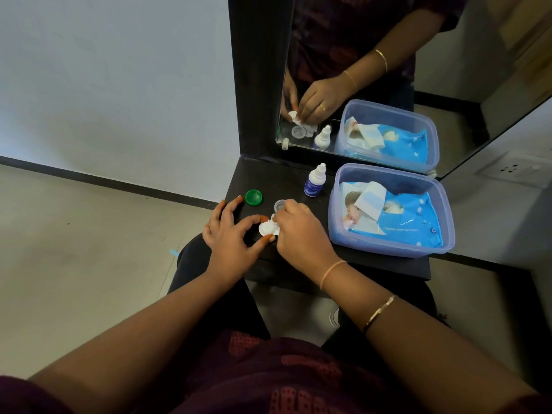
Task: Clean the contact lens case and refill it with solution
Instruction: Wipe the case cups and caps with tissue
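We sit at a dark shelf (298,186) below a mirror (373,55), both hands meeting at its near edge. Our left hand (230,237) pinches the near end of the contact lens case (280,205) between thumb and forefinger, the other fingers spread loose, one tip reaching towards the green cap (253,197). That cap lies off the case, open side up, just left of it. Our right hand (298,231) has its fingers curled down on a small white tissue (266,229), which is bunched over the near well of the case, so we cannot tell what that well looks like underneath. The far well shows clear and uncovered, just beyond our right knuckles. Behind the case stands the solution bottle (315,181), upright, white with a blue label, apart from both hands. To its right sits a translucent plastic tub (388,249) holding a blue pack of baby wipes (397,216), its flap lifted. The mirror repeats the hands, bottle and tub.
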